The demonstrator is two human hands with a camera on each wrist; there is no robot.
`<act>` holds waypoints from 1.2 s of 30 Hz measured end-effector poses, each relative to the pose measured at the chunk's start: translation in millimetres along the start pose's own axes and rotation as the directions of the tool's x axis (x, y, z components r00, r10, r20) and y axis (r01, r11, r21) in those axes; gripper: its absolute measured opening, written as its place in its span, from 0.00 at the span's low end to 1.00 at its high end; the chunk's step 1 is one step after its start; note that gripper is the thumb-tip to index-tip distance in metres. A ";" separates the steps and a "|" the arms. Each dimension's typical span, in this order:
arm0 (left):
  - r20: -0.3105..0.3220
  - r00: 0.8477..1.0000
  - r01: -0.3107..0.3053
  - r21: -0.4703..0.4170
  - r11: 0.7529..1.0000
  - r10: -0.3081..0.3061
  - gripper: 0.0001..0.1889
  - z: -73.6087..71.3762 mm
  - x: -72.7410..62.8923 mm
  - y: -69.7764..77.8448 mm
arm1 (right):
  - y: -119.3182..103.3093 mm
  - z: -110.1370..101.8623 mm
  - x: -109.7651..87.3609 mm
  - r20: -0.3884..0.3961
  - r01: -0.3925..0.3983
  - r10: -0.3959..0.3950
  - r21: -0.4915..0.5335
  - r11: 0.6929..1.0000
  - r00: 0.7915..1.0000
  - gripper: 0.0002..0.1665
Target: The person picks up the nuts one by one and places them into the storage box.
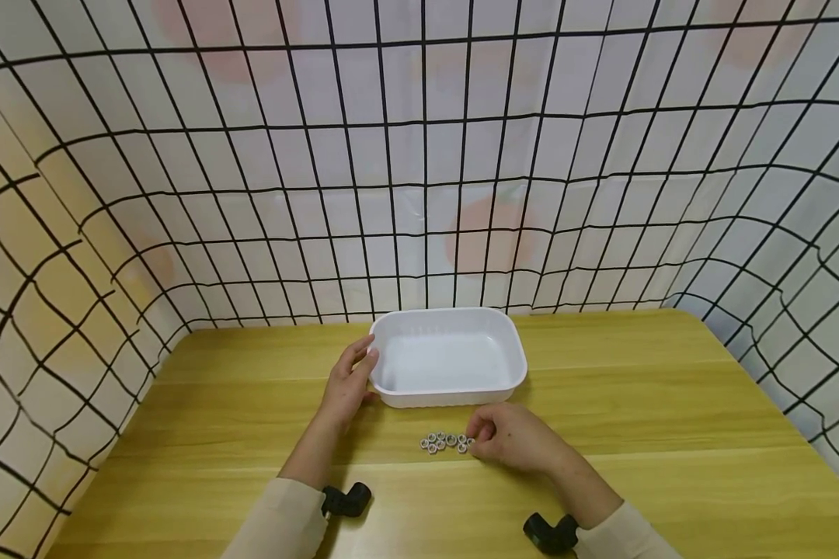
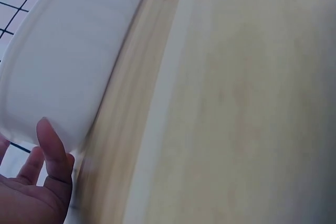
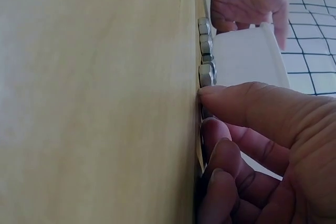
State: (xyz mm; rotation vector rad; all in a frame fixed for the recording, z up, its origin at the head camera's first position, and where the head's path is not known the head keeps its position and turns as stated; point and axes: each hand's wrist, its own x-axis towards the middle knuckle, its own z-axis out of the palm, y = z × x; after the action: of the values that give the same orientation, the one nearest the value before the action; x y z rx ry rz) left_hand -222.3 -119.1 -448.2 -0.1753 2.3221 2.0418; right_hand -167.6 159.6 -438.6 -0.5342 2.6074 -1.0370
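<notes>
A white plastic basin (image 1: pixel 447 361) stands on the table. My left hand (image 1: pixel 348 382) rests against its left end, fingers fairly straight at the rim; in the left wrist view the thumb (image 2: pixel 51 140) touches its outer wall. In front of the basin lies a small cluster of metal hex nuts (image 1: pixel 441 441), several in all, flat on the wood. My right hand (image 1: pixel 513 436) is at the cluster's right end, its thumb and curled index finger closing round a nut (image 1: pixel 471 442). In the right wrist view the fingers largely hide that nut, while other nuts (image 3: pixel 207 74) stand in a row beyond the thumb.
The wood-grain table (image 1: pixel 252 404) extends to both sides of the basin. A black wire grid (image 1: pixel 425 186) encloses it at the back and sides, with pale sheeting behind. Black wrist mounts (image 1: pixel 347 500) sit on both forearms.
</notes>
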 end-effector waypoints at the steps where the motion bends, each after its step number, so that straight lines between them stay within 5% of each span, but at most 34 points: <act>1: -0.001 1.000 -0.002 -0.001 1.000 0.002 0.26 0.4 0.3 -0.9 | 0.1 0.1 0.1 0.000 -0.002 0.002 -0.003 1.000 1.000 0.08; 15: -0.003 1.000 -0.030 -0.038 0.999 0.030 0.25 -0.1 1.4 -6.0 | -2.3 -1.7 -0.3 0.012 -0.024 0.024 -0.031 0.999 1.000 0.08; 36: -0.013 1.000 0.001 -0.097 0.995 -0.002 0.24 1.6 1.8 -10.0 | -2.5 -0.8 -0.3 -0.026 0.041 -0.044 -0.108 0.993 0.999 0.06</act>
State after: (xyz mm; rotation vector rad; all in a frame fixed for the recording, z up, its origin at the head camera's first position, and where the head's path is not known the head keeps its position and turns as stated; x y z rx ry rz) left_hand -222.9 -118.9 -458.4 -0.1944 2.2311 2.1605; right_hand -167.1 158.6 -436.2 -0.6073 2.6999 -0.9269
